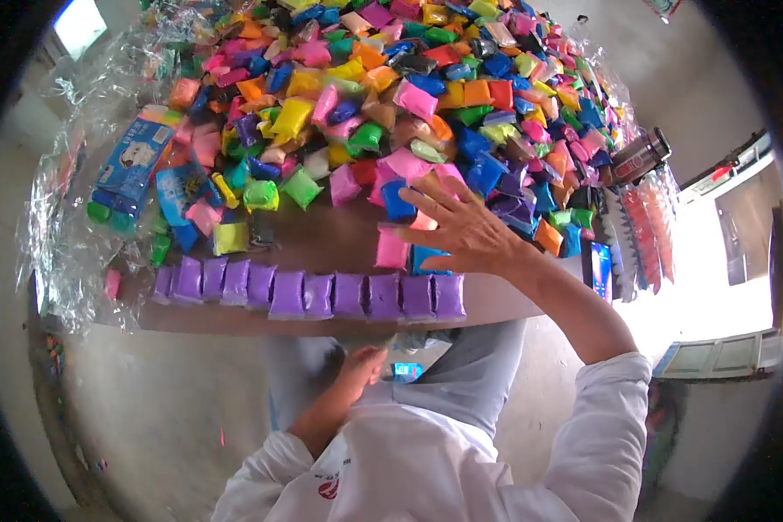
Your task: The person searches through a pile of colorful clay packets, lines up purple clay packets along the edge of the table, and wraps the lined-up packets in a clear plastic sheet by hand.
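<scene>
My right hand (465, 230) is stretched over the front of a heap of small coloured packets (478, 91), its fingers spread. Under and around its fingertips lie a blue packet (398, 201) and several pink packets (391, 250). Along the table's near edge runs a row of purple packets (350, 295), side by side. Below that edge, over my lap, my left hand (361, 370) has its fingers curled in; whatever they hold, if anything, cannot be made out. A bright blue item (406, 372) shows between my legs.
Crumpled clear plastic (78, 200) covers the table's left side, beside a blue printed pack (135, 157). A dark cylindrical container (639, 158) lies tilted at the right. A phone (600, 271) with a lit screen stands at the right edge of the brown table (313, 235).
</scene>
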{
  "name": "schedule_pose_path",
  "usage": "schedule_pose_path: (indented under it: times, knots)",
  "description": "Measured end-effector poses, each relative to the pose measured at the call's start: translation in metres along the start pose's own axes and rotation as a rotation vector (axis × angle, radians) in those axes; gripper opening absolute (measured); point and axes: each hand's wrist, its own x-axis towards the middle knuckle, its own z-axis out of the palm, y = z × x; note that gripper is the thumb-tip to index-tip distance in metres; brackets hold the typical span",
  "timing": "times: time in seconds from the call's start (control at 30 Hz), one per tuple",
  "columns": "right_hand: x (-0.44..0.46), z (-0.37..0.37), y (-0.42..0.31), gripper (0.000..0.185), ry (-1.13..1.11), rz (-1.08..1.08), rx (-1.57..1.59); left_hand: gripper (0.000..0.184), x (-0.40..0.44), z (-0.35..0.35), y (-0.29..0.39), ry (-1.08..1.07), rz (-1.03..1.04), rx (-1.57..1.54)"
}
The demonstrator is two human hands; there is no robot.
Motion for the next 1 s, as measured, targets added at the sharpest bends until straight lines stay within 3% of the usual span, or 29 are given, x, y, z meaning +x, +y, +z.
schedule_pose_path:
  times: [0.3,0.37,0.6,0.73,0.83,1.0]
  knots:
    - [0.013,0.016,0.01,0.058,0.117,-0.06,-0.078,0.03,-0.006,0.003,0.013,0.03,-0.013,0.052]
    - [0.011,0.012,0.005,0.057,0.093,-0.029,-0.054,0.023,-0.004,0.001,0.011,0.013,-0.002,-0.025]
    - [0.009,0.003,0.003,0.053,-0.079,-0.071,-0.001,0.024,0.001,-0.001,0.006,-0.029,-0.018,-0.018]
    - [0.012,0.007,-0.001,0.046,-0.051,-0.093,-0.026,0.024,0.0,-0.002,0.004,0.017,-0.007,-0.008]
    - [0.012,0.014,0.001,0.054,-0.022,-0.103,0.003,0.025,-0.002,-0.001,0.005,0.033,-0.023,0.018]
    - [0.014,0.021,0.0,0.05,0.027,-0.068,-0.073,0.024,-0.002,-0.001,0.0,-0.008,-0.024,0.015]
